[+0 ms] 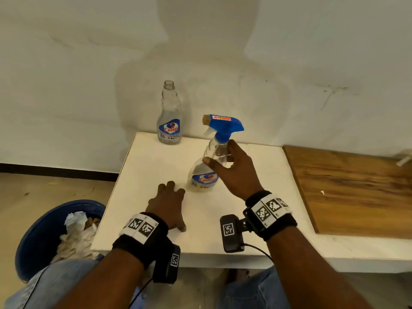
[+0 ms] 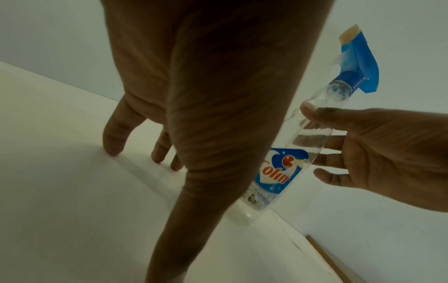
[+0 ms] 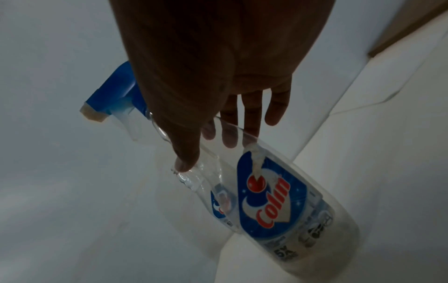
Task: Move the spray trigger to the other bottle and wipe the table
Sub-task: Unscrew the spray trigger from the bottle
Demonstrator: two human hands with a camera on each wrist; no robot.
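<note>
A clear Colin bottle (image 1: 204, 172) (image 2: 274, 178) (image 3: 274, 201) with the blue spray trigger (image 1: 224, 124) (image 2: 358, 63) (image 3: 116, 92) on its neck stands at the middle of the white table (image 1: 142, 175). My right hand (image 1: 233, 172) (image 2: 368, 151) (image 3: 218, 76) holds its upper body, with the thumb on the front and the fingers behind. A second Colin bottle (image 1: 169, 114), uncapped with an open neck, stands at the table's back edge by the wall. My left hand (image 1: 169, 204) (image 2: 116, 137) rests fingertips down on the table, just left of the held bottle's base.
A wooden board (image 1: 352, 188) lies on the surface to the right. A blue bin (image 1: 42, 233) holding crumpled white paper stands on the floor at the table's left front corner. The wall runs close behind the bottles.
</note>
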